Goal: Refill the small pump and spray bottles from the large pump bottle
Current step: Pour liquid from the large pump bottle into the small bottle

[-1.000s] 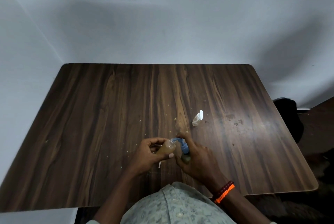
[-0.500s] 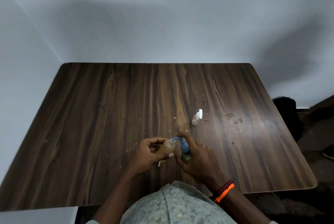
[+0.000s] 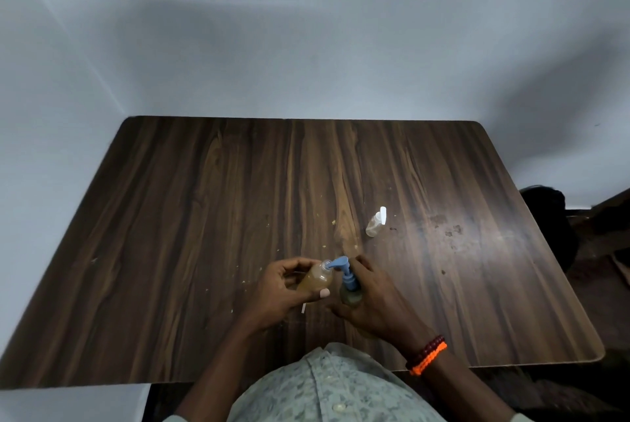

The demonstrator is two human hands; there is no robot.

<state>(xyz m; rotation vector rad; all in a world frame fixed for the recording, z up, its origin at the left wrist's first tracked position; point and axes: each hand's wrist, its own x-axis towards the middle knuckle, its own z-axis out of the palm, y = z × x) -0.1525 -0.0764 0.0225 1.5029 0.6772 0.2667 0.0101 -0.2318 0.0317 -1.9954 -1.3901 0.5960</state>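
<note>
My left hand (image 3: 278, 288) grips a small clear bottle (image 3: 317, 280) with amber liquid in it, its open neck tilted toward the right. My right hand (image 3: 371, 299) holds the large pump bottle (image 3: 351, 294), dark green with a blue pump head (image 3: 339, 263). The blue spout sits right at the small bottle's open mouth. A thin white tube (image 3: 303, 308) pokes out below my left hand. Farther back on the dark wooden table (image 3: 204, 217) a small spray bottle (image 3: 375, 224) with a white top lies apart from both hands.
Pale crumbs and a few dark stains (image 3: 450, 231) dot the tabletop around the hands. Grey walls close in at the back and left. A dark object (image 3: 545, 213) sits off the table's right edge.
Both hands and the two bottles have stayed almost still, the blue spout resting at the small bottle's mouth throughout.
</note>
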